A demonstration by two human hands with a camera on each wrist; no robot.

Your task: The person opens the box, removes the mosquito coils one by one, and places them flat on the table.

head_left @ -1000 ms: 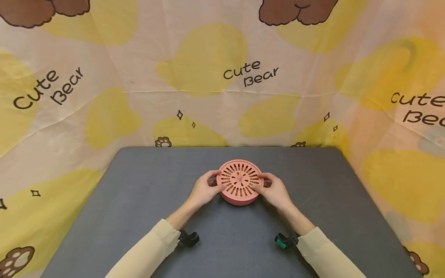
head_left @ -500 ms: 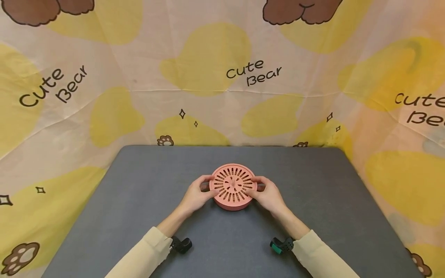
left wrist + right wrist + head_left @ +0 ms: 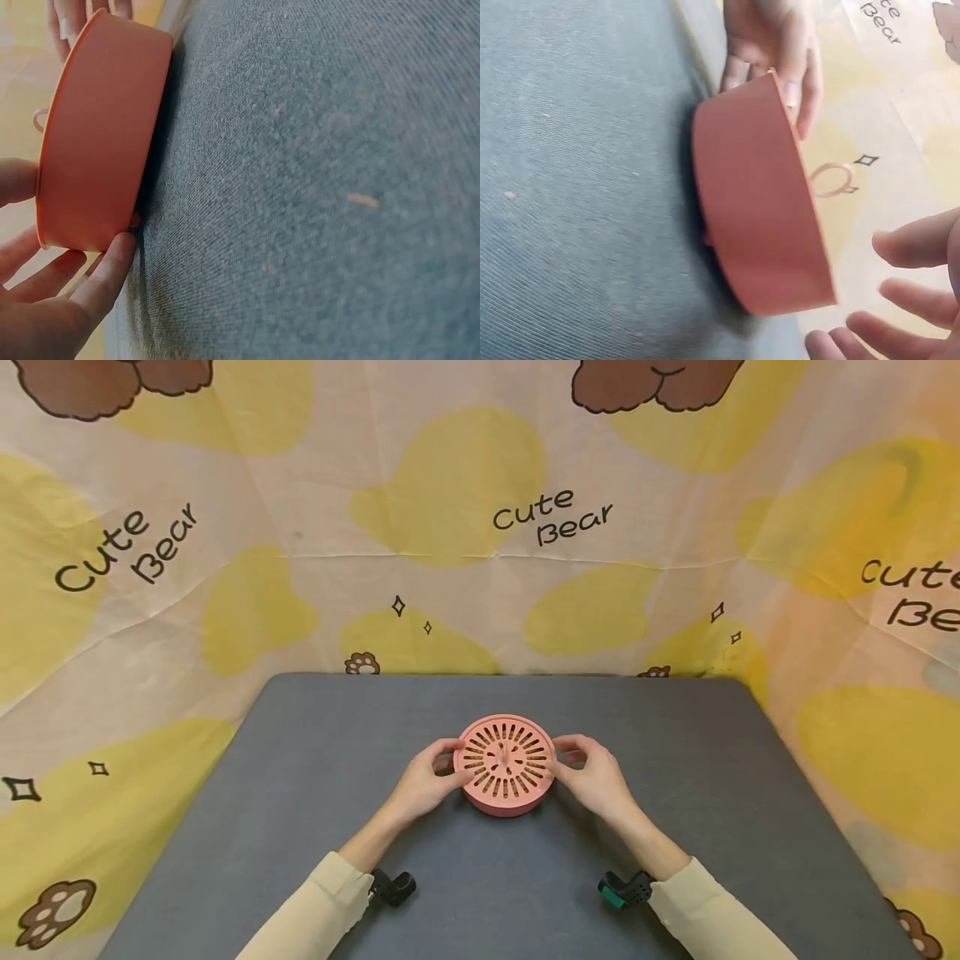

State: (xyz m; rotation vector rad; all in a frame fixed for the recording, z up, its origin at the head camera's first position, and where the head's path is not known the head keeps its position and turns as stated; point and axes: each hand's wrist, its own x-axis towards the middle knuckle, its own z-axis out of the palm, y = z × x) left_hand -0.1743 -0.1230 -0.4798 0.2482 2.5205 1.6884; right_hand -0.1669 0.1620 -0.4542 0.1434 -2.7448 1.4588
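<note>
A round pink mosquito coil holder (image 3: pixel 504 768) with a slotted lid sits on the grey table. A small ring (image 3: pixel 850 180) stands up from its lid. My left hand (image 3: pixel 423 782) grips its left side: in the left wrist view the thumb lies at the lid rim and the fingers bend around the wall and lower edge of the holder (image 3: pixel 105 135). My right hand (image 3: pixel 597 782) is beside its right side. In the right wrist view the right fingers (image 3: pixel 885 334) are spread, apart from the holder (image 3: pixel 761 202). The inside of the holder is hidden.
The grey cloth-covered table (image 3: pixel 337 727) extends around the holder. A printed yellow and pink curtain (image 3: pixel 450 485) hangs behind it and along both sides. Each wrist wears a black strap-on device, such as the left one (image 3: pixel 393 887).
The holder has shifted left and slightly nearer, with both hands on it at first. My right hand has since let go and moved right; the left hand keeps its hold.
</note>
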